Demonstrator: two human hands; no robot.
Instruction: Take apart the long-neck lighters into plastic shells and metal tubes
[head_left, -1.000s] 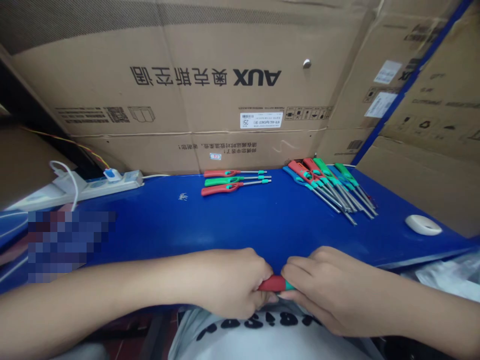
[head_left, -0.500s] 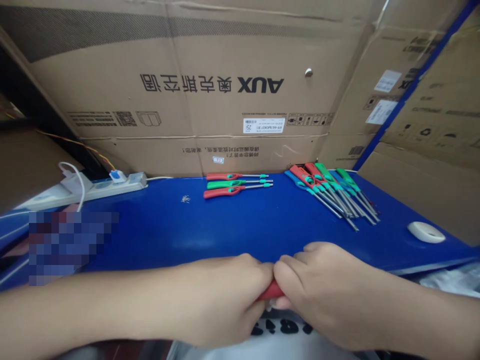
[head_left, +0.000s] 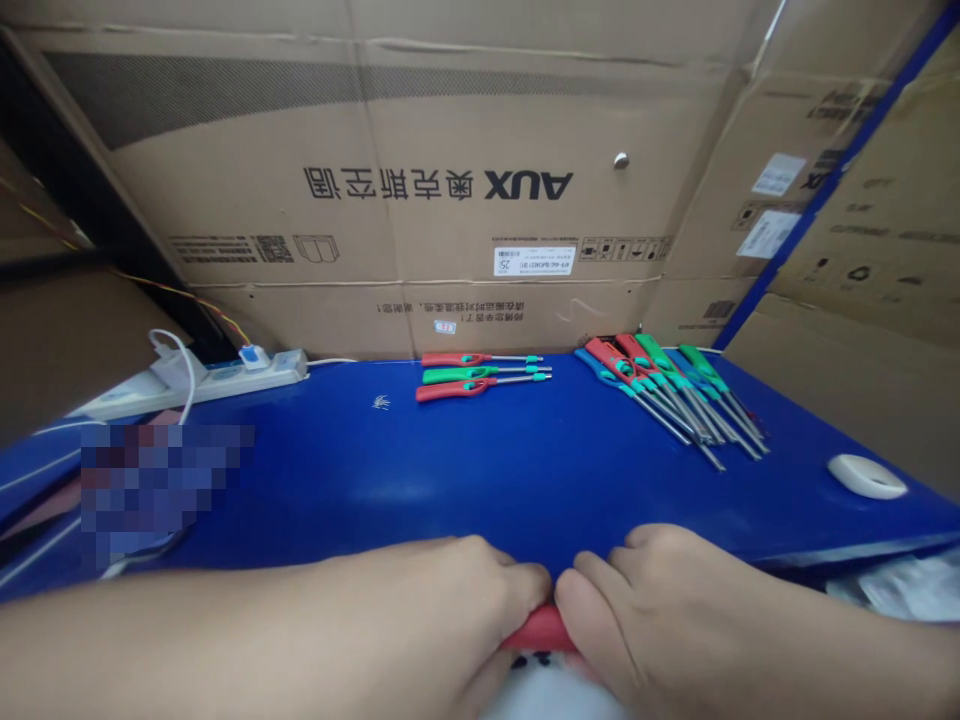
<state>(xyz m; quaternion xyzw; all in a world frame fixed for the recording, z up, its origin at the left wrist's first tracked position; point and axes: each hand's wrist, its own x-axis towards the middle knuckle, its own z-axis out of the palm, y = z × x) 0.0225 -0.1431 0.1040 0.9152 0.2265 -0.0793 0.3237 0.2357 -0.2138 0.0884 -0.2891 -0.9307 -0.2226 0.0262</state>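
Both hands meet at the near edge of the blue table, closed around a red-handled lighter. My left hand wraps its left end and my right hand grips its right end; only a short red stretch shows between the fingers. The rest of that lighter is hidden by the hands. Three long-nosed lighters, two red and one green, lie side by side at the table's far middle. A pile of several more lighters in red, green and blue lies at the far right.
Upside-down printed cardboard boxes wall in the back and right side. A white power strip with plugs and cables lies at the far left. A white oval object sits near the table's right edge. A blurred patch covers the left.
Both hands have drawn closer together on the red lighter and sit lower in view; its teal part no longer shows. The view has tilted up slightly.
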